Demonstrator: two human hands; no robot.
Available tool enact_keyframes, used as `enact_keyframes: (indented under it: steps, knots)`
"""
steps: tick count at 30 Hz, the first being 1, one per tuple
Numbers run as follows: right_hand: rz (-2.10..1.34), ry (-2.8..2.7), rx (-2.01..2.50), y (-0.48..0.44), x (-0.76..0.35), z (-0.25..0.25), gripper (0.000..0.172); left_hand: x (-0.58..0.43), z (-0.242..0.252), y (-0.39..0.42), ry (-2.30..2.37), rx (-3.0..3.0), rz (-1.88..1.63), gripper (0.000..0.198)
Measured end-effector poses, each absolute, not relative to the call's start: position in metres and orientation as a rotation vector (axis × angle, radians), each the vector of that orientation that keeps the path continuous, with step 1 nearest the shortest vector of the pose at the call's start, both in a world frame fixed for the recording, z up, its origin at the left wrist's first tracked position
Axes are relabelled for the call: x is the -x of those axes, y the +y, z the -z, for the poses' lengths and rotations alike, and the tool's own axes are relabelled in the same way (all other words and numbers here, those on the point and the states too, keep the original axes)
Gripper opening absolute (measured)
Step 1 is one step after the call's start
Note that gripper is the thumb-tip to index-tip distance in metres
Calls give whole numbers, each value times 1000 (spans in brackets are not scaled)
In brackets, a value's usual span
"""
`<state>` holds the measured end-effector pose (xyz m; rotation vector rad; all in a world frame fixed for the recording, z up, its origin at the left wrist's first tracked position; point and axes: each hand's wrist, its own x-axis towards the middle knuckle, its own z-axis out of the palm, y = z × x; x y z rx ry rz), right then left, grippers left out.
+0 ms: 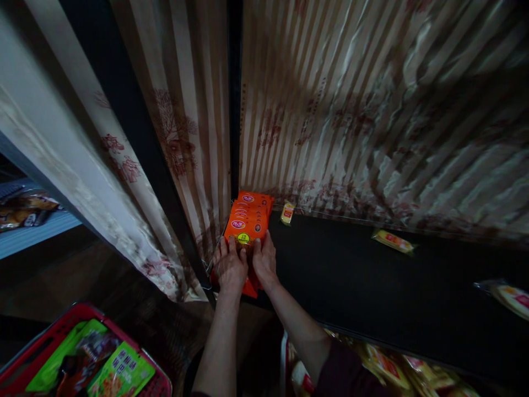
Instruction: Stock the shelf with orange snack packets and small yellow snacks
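A row of orange snack packets (249, 216) stands at the left end of a dark shelf (372, 286), against the corner of a striped, flower-printed curtain. My left hand (229, 266) lies flat with fingers stretched on the front packet. My right hand (264, 259) rests beside it, fingers stretched against the same packet's right side. Neither hand is wrapped round anything.
A small yellow packet (287, 213) lies near the orange row, and two more yellow packets (393, 241) (512, 298) lie further right. A red basket (85, 355) with green packets sits at lower left. More yellow packets (388, 366) fill the shelf below.
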<state>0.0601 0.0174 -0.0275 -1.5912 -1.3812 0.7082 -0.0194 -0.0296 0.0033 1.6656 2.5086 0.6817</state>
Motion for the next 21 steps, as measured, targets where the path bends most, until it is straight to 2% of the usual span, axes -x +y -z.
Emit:
enact_keyframes:
  steps: [15, 21]
  knots:
    - [-681, -1408, 1596, 24, -69, 29, 65, 4, 1, -38, 2650, -1666, -823, 44]
    - [-648, -1402, 1600, 31, -70, 32, 61, 5, 1, -42, 2586, -1814, -1009, 37]
